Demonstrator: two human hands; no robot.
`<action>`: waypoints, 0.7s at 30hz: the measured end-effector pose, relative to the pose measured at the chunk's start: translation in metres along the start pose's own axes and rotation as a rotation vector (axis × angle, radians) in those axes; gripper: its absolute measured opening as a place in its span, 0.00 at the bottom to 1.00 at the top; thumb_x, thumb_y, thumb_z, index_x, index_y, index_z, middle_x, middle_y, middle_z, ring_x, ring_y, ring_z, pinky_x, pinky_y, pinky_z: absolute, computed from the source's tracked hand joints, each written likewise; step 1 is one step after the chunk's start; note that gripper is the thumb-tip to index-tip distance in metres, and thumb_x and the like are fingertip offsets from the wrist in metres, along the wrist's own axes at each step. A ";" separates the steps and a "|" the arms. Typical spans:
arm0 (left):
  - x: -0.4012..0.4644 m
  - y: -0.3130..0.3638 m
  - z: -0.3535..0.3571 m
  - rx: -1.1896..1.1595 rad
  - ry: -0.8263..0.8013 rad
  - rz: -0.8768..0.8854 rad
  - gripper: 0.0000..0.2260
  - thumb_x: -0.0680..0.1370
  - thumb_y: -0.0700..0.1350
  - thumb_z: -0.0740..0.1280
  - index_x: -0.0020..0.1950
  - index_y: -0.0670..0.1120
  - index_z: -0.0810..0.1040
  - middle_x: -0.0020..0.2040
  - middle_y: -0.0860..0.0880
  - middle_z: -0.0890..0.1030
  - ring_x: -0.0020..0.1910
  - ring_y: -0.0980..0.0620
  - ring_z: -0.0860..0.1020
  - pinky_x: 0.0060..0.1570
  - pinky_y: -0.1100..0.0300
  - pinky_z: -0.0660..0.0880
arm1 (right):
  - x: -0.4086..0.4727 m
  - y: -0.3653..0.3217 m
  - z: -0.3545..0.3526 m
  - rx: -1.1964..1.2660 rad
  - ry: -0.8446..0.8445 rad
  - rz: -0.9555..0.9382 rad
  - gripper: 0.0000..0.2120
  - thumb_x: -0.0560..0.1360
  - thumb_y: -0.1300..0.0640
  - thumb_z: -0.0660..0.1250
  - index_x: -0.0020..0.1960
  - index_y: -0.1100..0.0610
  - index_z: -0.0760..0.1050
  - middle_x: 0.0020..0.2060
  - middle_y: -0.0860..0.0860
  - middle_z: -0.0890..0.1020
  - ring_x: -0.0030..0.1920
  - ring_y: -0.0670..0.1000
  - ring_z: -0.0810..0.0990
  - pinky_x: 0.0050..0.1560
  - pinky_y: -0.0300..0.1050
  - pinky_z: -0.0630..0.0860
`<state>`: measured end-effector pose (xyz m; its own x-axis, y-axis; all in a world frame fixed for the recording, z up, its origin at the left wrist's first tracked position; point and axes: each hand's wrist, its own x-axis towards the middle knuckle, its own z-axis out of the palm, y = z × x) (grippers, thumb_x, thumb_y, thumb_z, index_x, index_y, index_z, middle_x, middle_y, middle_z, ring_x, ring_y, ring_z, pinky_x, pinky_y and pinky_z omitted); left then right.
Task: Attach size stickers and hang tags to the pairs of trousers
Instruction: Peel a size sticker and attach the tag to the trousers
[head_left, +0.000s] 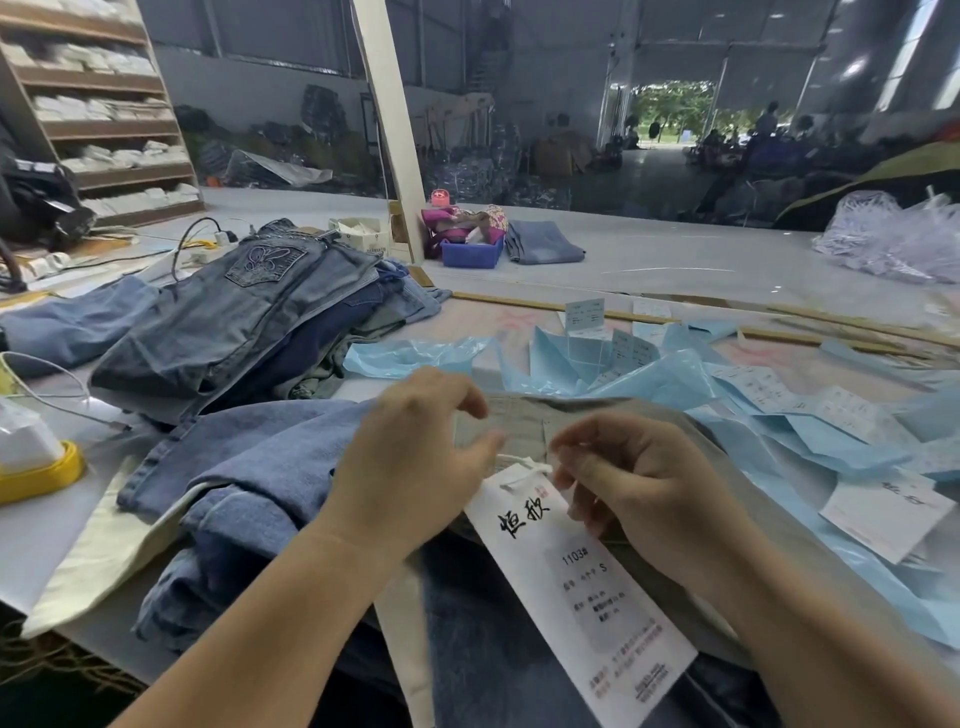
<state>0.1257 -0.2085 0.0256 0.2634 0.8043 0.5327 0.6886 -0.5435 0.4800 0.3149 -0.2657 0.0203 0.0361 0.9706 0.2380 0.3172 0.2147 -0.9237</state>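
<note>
While R hand (631, 483) grip pinching its string, hang tag (582, 587) long axis diagonal, L hand (415, 462) spread.

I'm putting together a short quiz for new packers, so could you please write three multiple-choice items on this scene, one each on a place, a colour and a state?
1. Where does the stack of folded jeans lie?
A. to the left of the hands
B. on the wooden shelves
C. inside the blue crate

2. What colour are the loose plastic bags behind the hands?
A. red
B. light blue
C. black

3. What is the right hand doing?
A. lying flat on the table
B. gripping scissors
C. pinching the white string of the hang tag

Answers:
1. A, the stack sits on the table left of the left hand.
2. B, they are pale blue among white tags.
3. C, its fingers close on the string at the tag's top, over the grey trousers.
</note>
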 end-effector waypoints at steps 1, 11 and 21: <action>0.001 -0.005 -0.002 0.107 -0.057 -0.050 0.10 0.72 0.57 0.72 0.49 0.55 0.77 0.46 0.59 0.75 0.48 0.61 0.73 0.48 0.71 0.65 | -0.002 0.004 -0.003 -0.094 0.037 0.015 0.13 0.77 0.64 0.67 0.42 0.48 0.81 0.34 0.51 0.83 0.29 0.51 0.80 0.32 0.47 0.79; -0.011 -0.027 -0.022 0.176 -0.603 -0.234 0.39 0.57 0.75 0.65 0.65 0.65 0.65 0.60 0.62 0.64 0.62 0.59 0.59 0.59 0.58 0.63 | -0.012 0.015 -0.032 -0.766 -0.116 -0.046 0.16 0.74 0.46 0.69 0.62 0.44 0.75 0.58 0.35 0.73 0.63 0.42 0.68 0.63 0.35 0.63; -0.015 -0.010 -0.011 0.145 -0.197 -0.047 0.19 0.70 0.36 0.64 0.54 0.57 0.81 0.50 0.56 0.79 0.53 0.50 0.74 0.52 0.54 0.73 | -0.036 0.018 -0.042 -0.778 -0.333 0.000 0.52 0.65 0.37 0.73 0.79 0.41 0.45 0.74 0.33 0.48 0.72 0.32 0.42 0.69 0.30 0.42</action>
<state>0.1077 -0.2180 0.0204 0.3459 0.8669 0.3589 0.7891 -0.4757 0.3887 0.3595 -0.3014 0.0082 -0.2065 0.9782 0.0239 0.8837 0.1969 -0.4246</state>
